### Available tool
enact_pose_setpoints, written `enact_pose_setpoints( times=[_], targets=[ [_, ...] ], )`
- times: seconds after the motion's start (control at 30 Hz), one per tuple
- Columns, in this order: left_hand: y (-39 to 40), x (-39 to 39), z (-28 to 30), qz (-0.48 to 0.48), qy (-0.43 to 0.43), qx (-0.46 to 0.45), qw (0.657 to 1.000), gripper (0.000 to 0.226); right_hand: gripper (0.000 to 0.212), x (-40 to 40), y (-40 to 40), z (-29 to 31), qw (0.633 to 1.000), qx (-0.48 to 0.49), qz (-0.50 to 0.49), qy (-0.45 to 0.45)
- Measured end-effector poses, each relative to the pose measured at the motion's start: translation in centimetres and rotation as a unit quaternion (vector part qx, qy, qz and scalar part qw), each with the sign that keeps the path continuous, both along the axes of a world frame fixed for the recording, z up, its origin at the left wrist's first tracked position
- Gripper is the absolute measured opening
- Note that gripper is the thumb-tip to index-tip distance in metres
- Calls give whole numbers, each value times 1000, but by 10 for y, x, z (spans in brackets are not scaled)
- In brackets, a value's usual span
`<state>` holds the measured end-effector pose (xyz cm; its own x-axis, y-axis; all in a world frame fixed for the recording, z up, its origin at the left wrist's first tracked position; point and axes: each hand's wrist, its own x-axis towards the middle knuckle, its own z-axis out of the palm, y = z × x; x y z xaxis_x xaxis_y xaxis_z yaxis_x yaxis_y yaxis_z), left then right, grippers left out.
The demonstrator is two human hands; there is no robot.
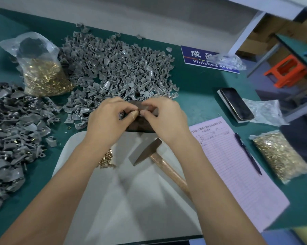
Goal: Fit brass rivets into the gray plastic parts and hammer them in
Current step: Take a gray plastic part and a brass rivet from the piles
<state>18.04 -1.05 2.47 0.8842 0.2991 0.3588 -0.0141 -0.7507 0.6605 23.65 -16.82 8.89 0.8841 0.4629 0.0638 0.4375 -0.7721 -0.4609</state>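
Both hands meet over a dark block (140,124), prob. the striking base. Left hand (106,121) and right hand (165,117) pinch something tiny between fingertips, likely a gray part w/ a rivet going in; too hidden to confirm. Hammer (149,152), steel head, wooden handle, lies just below, w/in reach. Loose brass rivets (106,159) sit on the white mat (131,200). Matte gray parts (117,68) heaped behind; shiny rivets bagged (43,76) at left.

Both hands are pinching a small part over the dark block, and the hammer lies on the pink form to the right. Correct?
Not quite. In the head view the hammer lies on the white tray, not the pink form. Both the left hand and right hand do pinch over the dark block.
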Motion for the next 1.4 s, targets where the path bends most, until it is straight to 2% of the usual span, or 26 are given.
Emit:
enact_pose_setpoints(
  times=[0.07,0.13,0.2,0.27,0.33,0.47,0.67,0.73,0.83,0.97,1.03,1.13,1.23,1.4],
  targets=[
    [0,-1,0,0,0,0,1000,7,14,-19,-15,-7,997,22,-59,-48],
    [0,-2,-1,0,0,0,1000,7,29,-45,-33,-16,986,-54,-122,-98],
    [1,-1,-2,2,2,2,1000,8,39,-71,-48,-26,980,-136,-128,-67],
    [1,-1,-5,0,2,0,1000,8,43,-88,-57,-34,983,-161,-89,18],
    [1,0,-6,-2,3,-11,1000,7,37,-94,-61,-39,985,-157,-49,59],
    [0,0,-4,-1,4,-17,1000,7,18,-88,-69,-30,991,-117,-31,63],
    [0,0,-5,3,1,-21,1000,6,37,-53,-63,-3,989,83,-83,85],
    [1,0,-5,0,-1,-27,1000,7,37,-45,-53,2,991,93,-78,59],
    [1,1,-6,-3,-3,-31,1000,7,23,-35,-43,2,990,121,-61,47],
    [0,1,-6,0,-16,-13,1000,6,24,-28,-32,2,995,66,-57,44],
    [1,1,-6,-1,-16,-10,1000,6,29,-26,-28,4,996,21,-84,-26],
    [2,1,-6,-3,-15,-8,1000,6,35,-24,-24,11,988,32,-101,-109],
    [2,0,-5,-8,-22,12,1000,9,33,-32,-19,12,987,61,-88,-121],
    [0,1,-3,27,-16,43,999,7,32,-35,-18,2,993,-27,-69,-95]
  ],
)
